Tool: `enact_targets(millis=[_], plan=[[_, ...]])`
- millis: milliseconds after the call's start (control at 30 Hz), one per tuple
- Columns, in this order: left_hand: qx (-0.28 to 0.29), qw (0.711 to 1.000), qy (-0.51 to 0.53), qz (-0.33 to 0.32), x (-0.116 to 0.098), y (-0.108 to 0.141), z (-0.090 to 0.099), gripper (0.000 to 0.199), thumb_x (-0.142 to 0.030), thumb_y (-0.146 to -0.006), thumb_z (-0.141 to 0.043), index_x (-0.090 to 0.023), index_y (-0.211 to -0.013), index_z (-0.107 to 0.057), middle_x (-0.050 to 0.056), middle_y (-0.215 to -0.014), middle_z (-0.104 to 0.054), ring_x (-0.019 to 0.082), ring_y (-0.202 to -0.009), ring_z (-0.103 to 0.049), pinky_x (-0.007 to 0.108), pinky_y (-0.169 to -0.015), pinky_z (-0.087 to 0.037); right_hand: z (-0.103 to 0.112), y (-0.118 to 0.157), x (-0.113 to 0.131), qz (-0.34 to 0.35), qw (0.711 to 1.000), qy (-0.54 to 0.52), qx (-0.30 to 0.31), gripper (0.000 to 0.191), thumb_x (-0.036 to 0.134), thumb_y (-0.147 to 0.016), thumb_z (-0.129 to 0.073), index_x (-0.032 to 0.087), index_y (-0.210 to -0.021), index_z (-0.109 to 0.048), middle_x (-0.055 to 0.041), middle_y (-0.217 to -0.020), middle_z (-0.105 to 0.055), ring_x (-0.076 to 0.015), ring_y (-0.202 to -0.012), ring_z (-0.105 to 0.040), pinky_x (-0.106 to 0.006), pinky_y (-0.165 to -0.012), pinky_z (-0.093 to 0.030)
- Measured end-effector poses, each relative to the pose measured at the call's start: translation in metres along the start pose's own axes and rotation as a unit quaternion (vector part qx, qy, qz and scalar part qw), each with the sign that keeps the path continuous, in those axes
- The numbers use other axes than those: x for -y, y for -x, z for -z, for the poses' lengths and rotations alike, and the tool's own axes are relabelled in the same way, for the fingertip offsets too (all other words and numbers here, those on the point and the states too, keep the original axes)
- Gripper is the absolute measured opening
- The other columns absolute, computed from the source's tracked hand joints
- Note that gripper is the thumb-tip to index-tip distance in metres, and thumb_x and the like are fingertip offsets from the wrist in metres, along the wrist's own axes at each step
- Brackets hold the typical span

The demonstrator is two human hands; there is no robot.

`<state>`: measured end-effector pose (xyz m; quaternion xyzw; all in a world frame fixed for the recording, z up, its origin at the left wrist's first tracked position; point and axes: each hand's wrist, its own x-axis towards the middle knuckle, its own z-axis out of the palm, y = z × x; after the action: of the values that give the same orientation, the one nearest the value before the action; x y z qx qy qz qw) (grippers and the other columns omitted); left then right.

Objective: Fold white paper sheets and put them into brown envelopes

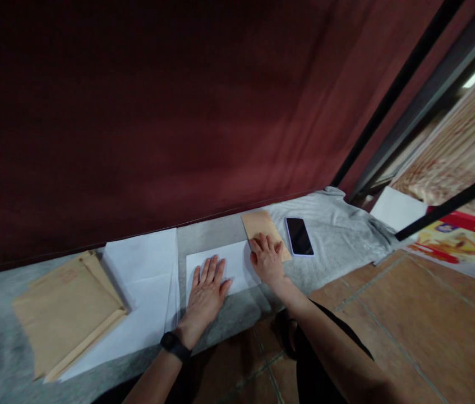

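Observation:
My left hand [207, 289], a dark band on its wrist, lies flat on a white sheet of paper [237, 259], fingers stretched out. At the sheet's right end, my right hand [267, 261] rests with its fingers apart on a small brown envelope [258, 222]. The envelope meets or overlaps the sheet there; my hand hides part of that join. Just right of the envelope is a phone [299, 237] with a dark screen and a pale case. Neither hand grips anything.
Left of my hands lie a stack of white paper [148, 269] and several brown envelopes [69, 306], partly over it. Grey cloth [338, 230] covers the narrow surface. A dark red wall or curtain [157, 140] stands behind. Black poles [397, 92] and a colourful box [464, 241] are right.

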<state>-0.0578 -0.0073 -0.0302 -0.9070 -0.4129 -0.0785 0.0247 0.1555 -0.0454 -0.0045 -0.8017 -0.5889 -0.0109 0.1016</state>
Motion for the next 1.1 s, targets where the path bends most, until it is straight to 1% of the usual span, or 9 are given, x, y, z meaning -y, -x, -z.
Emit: enact_targets(millis=[233, 367, 533, 633, 767, 867, 933, 1000, 1100], plan=[[0.005, 1.000, 0.005, -0.007, 0.003, -0.001, 0.000, 0.059, -0.049, -0.102, -0.034, -0.018, -0.151, -0.042, 0.013, -0.160, -0.036, 0.031, -0.149, -0.032, 0.055, -0.120, -0.025, 0.008, 0.000, -0.001, -0.052, 0.999, 0.004, 0.015, 0.045, 0.027, -0.095, -0.047, 0.023, -0.140, -0.051, -0.0143, -0.151, -0.048, -0.0320, -0.130, -0.046, -0.057, -0.105, -0.033], [0.011, 1.000, 0.011, 0.001, 0.002, -0.001, 0.001, 0.059, -0.049, -0.102, -0.034, -0.018, -0.152, -0.042, 0.013, -0.160, -0.036, 0.031, -0.149, -0.032, 0.055, -0.120, -0.025, 0.009, -0.004, 0.000, -0.075, 0.997, 0.007, 0.010, 0.047, 0.028, -0.095, -0.047, 0.021, -0.141, -0.049, -0.0155, -0.152, -0.046, -0.0317, -0.128, -0.047, -0.055, -0.104, -0.034], [0.010, 1.000, 0.003, 0.001, 0.001, -0.001, 0.002, 0.059, -0.050, -0.102, -0.034, -0.018, -0.151, -0.043, 0.012, -0.160, -0.038, 0.031, -0.148, -0.033, 0.055, -0.119, -0.027, 0.006, -0.009, 0.005, -0.099, 0.995, 0.007, 0.004, 0.050, 0.025, -0.096, -0.044, 0.018, -0.145, -0.046, -0.0167, -0.158, -0.040, -0.0337, -0.133, -0.044, -0.058, -0.107, -0.032], [0.002, 1.000, 0.005, -0.006, 0.004, -0.002, 0.005, 0.056, -0.048, -0.102, -0.034, -0.019, -0.149, -0.046, 0.011, -0.158, -0.041, 0.030, -0.147, -0.036, 0.054, -0.118, -0.029, 0.003, -0.006, 0.012, -0.075, 0.997, -0.003, 0.006, 0.052, 0.026, -0.097, -0.041, 0.016, -0.148, -0.043, -0.0182, -0.158, -0.039, -0.0344, -0.137, -0.041, -0.059, -0.110, -0.030], [-0.011, 1.000, 0.019, -0.013, 0.010, -0.006, 0.007, 0.053, -0.044, -0.103, -0.032, -0.019, -0.147, -0.049, 0.011, -0.156, -0.045, 0.027, -0.142, -0.044, 0.050, -0.116, -0.036, 0.005, -0.006, 0.013, -0.028, 0.999, -0.021, -0.011, 0.053, 0.027, -0.098, -0.039, 0.018, -0.150, -0.042, -0.0152, -0.158, -0.040, -0.0325, -0.142, -0.038, -0.057, -0.114, -0.026], [-0.021, 0.999, 0.020, -0.012, 0.014, -0.008, 0.004, 0.052, -0.042, -0.103, -0.033, -0.018, -0.147, -0.049, 0.012, -0.155, -0.046, 0.027, -0.141, -0.046, 0.049, -0.115, -0.037, 0.012, -0.013, -0.011, -0.066, 0.997, -0.013, -0.037, 0.054, 0.024, -0.096, -0.041, 0.019, -0.150, -0.042, -0.0154, -0.157, -0.042, -0.0315, -0.141, -0.040, -0.054, -0.113, -0.030], [-0.022, 0.999, 0.019, -0.012, 0.015, -0.008, 0.002, 0.052, -0.041, -0.103, -0.034, -0.017, -0.147, -0.048, 0.012, -0.155, -0.046, 0.027, -0.141, -0.046, 0.049, -0.115, -0.037, 0.019, -0.018, -0.038, -0.132, 0.988, 0.010, -0.074, 0.057, 0.026, -0.096, -0.041, 0.015, -0.152, -0.040, -0.0186, -0.158, -0.039, -0.0346, -0.143, -0.037, -0.056, -0.112, -0.030], [-0.020, 1.000, 0.020, -0.013, 0.015, -0.007, 0.000, 0.053, -0.042, -0.102, -0.035, -0.017, -0.148, -0.047, 0.012, -0.155, -0.046, 0.028, -0.141, -0.045, 0.049, -0.115, -0.037, 0.026, -0.020, -0.066, -0.215, 0.971, 0.035, -0.103, 0.063, 0.032, -0.096, -0.043, 0.010, -0.154, -0.034, -0.0242, -0.158, -0.036, -0.0396, -0.142, -0.035, -0.061, -0.110, -0.029], [-0.020, 1.000, 0.018, -0.014, 0.016, -0.007, -0.002, 0.054, -0.043, -0.102, -0.035, -0.017, -0.148, -0.046, 0.012, -0.156, -0.045, 0.028, -0.141, -0.045, 0.049, -0.116, -0.036, 0.029, -0.016, -0.095, -0.288, 0.955, 0.038, -0.061, 0.078, 0.046, -0.095, -0.049, 0.003, -0.155, -0.027, -0.0334, -0.149, -0.043, -0.0443, -0.135, -0.043, -0.060, -0.103, -0.038]])
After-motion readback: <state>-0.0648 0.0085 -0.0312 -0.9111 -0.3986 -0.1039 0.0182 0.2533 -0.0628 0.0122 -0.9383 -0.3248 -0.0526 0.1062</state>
